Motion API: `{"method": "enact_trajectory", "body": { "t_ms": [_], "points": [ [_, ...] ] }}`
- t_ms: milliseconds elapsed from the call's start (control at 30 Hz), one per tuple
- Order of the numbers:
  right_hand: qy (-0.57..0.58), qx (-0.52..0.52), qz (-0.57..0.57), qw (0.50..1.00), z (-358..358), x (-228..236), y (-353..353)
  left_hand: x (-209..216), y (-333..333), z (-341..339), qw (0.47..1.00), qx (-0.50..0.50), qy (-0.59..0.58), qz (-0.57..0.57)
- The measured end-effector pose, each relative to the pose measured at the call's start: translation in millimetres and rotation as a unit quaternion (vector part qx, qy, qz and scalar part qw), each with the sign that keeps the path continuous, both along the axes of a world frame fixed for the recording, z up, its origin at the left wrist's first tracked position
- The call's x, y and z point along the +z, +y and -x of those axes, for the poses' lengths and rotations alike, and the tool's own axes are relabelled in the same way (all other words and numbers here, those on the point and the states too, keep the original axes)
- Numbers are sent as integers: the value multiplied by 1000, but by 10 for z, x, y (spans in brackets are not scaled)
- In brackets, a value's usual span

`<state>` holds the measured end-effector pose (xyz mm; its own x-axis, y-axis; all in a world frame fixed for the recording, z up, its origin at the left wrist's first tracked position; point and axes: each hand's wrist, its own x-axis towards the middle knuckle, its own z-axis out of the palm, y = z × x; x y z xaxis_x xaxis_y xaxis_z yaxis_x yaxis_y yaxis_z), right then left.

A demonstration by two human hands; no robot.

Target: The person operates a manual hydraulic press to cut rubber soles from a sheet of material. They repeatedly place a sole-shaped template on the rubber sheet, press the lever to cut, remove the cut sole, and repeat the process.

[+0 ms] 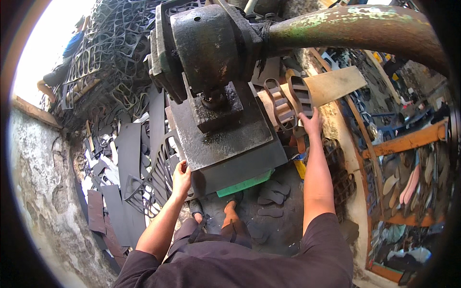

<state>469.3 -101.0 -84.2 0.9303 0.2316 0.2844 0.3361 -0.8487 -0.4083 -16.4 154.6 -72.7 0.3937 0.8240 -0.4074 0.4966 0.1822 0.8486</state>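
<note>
My left hand [181, 179] has its fingers curled at the near left corner of a thick black sheet [240, 168], which lies beneath the dark metal plate [230, 144] of a press. Beside that hand is a webbed black offcut [152, 185] with sole-shaped holes. To the right, my right hand [312, 123] grips the near end of a sole-shaped metal cutting die [301, 91]; part of its fingers is hidden. A second sole-shaped die [270, 91] rests just left of it, over a wooden board [336, 85].
The press head [204, 48] and its thick curved arm [355, 29] loom over the work. Below the sheet sticks out a green slab [246, 183]. Several black sole pieces [273, 192] lie on the floor. Tangled webbed scraps [113, 38] are heaped far left; a rack of soles [408, 182] stands right.
</note>
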Motion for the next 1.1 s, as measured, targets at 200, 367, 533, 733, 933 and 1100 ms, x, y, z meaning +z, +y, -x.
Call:
{"method": "enact_trajectory", "body": {
  "t_ms": [200,367,533,733,933,1100],
  "points": [
    [82,151,73,982,458,-200,804,-91,275,164,996,10,-21,87],
    [322,146,-245,903,695,207,437,-93,405,496,981,3,-45,187],
    [193,236,-213,928,3197,1327,350,-149,451,1100,954,18,-119,275],
    [230,342,-163,896,4926,1003,1044,-322,525,1107,937,-19,-170,304],
    [81,325,-70,940,5139,288,1415,-257,497,1081,933,-8,-197,303],
    [59,327,-40,942,5141,232,1449,-209,470,1119,924,2,-223,311]
  ]
}}
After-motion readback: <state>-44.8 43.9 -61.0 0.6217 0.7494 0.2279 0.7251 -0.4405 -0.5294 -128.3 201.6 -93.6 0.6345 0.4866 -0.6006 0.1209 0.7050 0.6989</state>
